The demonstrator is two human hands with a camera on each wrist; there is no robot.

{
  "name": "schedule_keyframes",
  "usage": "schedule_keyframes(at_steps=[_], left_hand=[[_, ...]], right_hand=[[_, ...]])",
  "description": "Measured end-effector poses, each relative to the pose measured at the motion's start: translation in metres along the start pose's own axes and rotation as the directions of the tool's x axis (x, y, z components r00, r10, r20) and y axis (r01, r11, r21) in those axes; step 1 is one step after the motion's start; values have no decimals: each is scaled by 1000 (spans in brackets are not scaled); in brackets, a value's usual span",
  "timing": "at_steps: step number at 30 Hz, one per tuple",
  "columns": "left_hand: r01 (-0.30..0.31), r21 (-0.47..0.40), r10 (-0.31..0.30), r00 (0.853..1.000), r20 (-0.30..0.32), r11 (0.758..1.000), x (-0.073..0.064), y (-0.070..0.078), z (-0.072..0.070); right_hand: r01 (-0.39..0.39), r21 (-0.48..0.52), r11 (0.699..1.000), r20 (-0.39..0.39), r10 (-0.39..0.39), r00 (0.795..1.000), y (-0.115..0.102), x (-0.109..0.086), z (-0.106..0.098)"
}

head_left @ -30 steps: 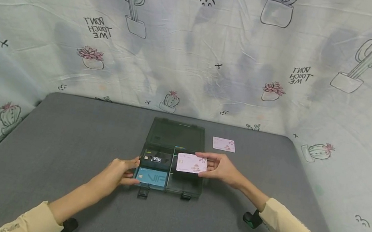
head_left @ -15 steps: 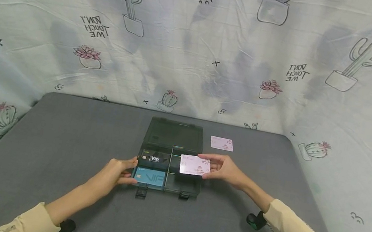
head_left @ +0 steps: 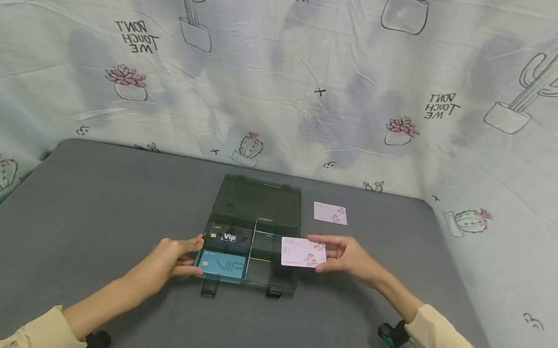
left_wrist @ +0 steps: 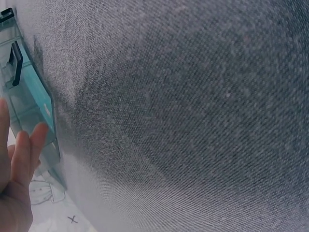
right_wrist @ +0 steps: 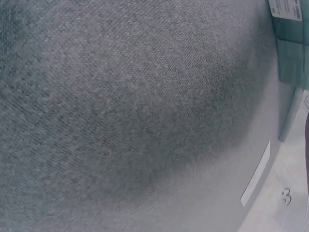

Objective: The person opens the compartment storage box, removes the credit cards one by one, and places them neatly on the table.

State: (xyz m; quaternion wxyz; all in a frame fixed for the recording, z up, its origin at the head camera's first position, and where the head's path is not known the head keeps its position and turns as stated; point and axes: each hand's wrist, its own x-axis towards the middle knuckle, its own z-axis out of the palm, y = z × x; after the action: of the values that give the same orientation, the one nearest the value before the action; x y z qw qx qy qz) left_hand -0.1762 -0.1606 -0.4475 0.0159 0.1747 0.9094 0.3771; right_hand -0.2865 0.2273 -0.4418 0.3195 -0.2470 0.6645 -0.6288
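Observation:
A translucent dark green plastic box (head_left: 260, 195) lies on the table with its lid folded back. A divider splits its tray; a black VIP card (head_left: 228, 238) lies in the back left compartment and a blue VIP card (head_left: 222, 264) in the front left. My left hand (head_left: 163, 265) holds the box's left side, thumb on the side wall and a fingertip by the front corner. My right hand (head_left: 350, 259) pinches a pink VIP card (head_left: 302, 254) by its right edge, above the box's right side. The right wrist view barely catches the hand.
A second pink card (head_left: 330, 213) lies flat on the grey table (head_left: 133, 193), behind and right of the box. Two black latches (head_left: 209, 286) hang at the box's front. A cactus-print cloth (head_left: 294, 79) rises behind the table and at its sides.
My right hand has drawn the pink card rightward, from over the back right compartment to the box's right edge. The left hand keeps its place on the box; the view has shifted slightly.

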Motion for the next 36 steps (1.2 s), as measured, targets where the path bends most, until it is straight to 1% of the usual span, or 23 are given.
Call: schedule_keyframes(at_steps=[4, 9, 14, 21, 27, 32, 36], left_hand=[[3, -12, -3, 1000, 6, 1000, 1, 1, 0], [16, -26, -15, 1000, 18, 1000, 3, 2, -1], [14, -25, -14, 1000, 22, 1000, 4, 1, -3], [22, -27, -22, 1000, 18, 999, 5, 1, -3], [14, -24, -14, 1000, 7, 1000, 6, 2, -3], [16, -28, -16, 1000, 4, 999, 7, 3, -4], [22, -41, -22, 1000, 10, 999, 8, 3, -4]], right_hand=[[7, 17, 1000, -14, -7, 1000, 0, -9, -9], [29, 23, 999, -10, -29, 1000, 2, -19, -22], [41, 32, 999, -3, -41, 999, 4, -25, -35], [15, 34, 999, -14, -15, 1000, 9, -33, -51], [3, 60, 998, -25, -1, 1000, 11, -39, -65], [-11, 59, 998, -28, 12, 1000, 13, -44, -76], [-30, 53, 998, -55, 33, 998, 15, -49, -86]])
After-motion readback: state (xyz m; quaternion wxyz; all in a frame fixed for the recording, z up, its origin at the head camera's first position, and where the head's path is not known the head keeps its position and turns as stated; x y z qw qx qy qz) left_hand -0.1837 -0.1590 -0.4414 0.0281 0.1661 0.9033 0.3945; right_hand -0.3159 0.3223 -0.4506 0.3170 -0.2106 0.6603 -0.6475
